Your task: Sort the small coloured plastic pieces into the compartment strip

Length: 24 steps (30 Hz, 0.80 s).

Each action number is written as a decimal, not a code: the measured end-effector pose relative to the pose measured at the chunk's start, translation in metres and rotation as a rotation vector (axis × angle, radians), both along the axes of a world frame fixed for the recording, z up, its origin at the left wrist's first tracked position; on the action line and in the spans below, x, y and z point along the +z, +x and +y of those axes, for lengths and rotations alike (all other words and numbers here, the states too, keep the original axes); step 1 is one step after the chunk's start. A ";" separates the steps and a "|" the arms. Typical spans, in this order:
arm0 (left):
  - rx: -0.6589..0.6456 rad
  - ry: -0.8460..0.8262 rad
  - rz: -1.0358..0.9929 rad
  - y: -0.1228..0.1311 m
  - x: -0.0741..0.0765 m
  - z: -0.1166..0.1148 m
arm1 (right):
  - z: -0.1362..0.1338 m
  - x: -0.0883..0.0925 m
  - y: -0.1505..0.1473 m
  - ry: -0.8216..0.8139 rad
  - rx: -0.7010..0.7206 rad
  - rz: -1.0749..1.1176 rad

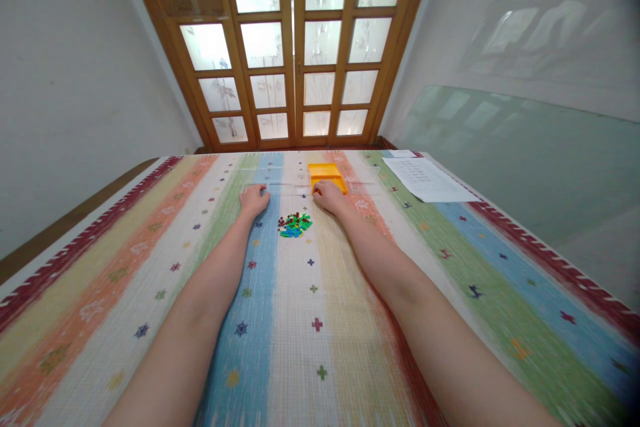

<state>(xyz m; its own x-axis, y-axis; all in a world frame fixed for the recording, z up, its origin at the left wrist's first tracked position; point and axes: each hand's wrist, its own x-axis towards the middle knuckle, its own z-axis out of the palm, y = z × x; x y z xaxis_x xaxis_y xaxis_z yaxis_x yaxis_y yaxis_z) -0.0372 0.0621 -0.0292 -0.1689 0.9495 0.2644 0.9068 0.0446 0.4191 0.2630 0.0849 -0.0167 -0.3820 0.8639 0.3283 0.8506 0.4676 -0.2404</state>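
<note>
We note a worktop (500,267) covered by a striped cloth (165,247), its stripes running away from the person toward a wooden door (295,47) with frosted panes. A printed sheet of paper (425,179) lies at the far right, well apart from both hands. A large glass pane (525,160) leans against the right-hand wall. Faint outlines of clear trays (280,185) show just beyond the left hand, too dim to describe further.

Both forearms lie stretched out on the cloth. Nothing stands between the hands and the things before them.

The left hand (253,200) rests on the cloth with fingers curled under. We cannot tell whether they grip anything.

The right hand (327,195) rests at the near edge of the orange tray (327,175), touching it or just beside it. Its fingers are curled, and what they pinch, if anything, is too small to tell.

The orange tray lies flat at the far middle of the worktop, its sides square with the stripes. Foreshortening prevents a firm reading of its long axis.

A pile of small coloured pieces (295,225) sits between the two wrists, nearer the person than the tray, spread wider across than deep.
</note>
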 end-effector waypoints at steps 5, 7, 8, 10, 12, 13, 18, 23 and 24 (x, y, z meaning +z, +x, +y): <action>-0.016 -0.009 0.021 -0.001 0.001 -0.001 | 0.000 -0.002 0.001 0.013 0.011 0.001; -0.019 0.007 0.020 -0.002 0.000 0.000 | 0.000 -0.001 0.001 0.005 0.016 0.007; -0.015 0.017 0.016 -0.003 -0.001 0.001 | 0.000 -0.001 0.001 -0.002 0.020 0.009; -0.001 0.029 -0.002 -0.004 -0.002 0.002 | 0.000 0.000 0.000 -0.014 0.024 0.007; 0.010 0.029 -0.024 -0.005 -0.003 0.003 | 0.000 0.000 0.000 -0.021 0.024 -0.001; 0.011 0.028 -0.032 -0.006 -0.004 0.004 | -0.001 0.000 -0.001 -0.021 0.022 -0.004; -0.001 0.044 -0.014 -0.008 -0.006 0.005 | -0.001 0.000 0.000 -0.010 0.022 0.001; -0.008 0.043 0.005 -0.010 -0.007 0.007 | -0.002 -0.001 0.000 0.001 0.039 0.001; -0.006 0.040 0.009 -0.010 -0.006 0.007 | -0.002 -0.001 0.000 0.000 0.040 0.000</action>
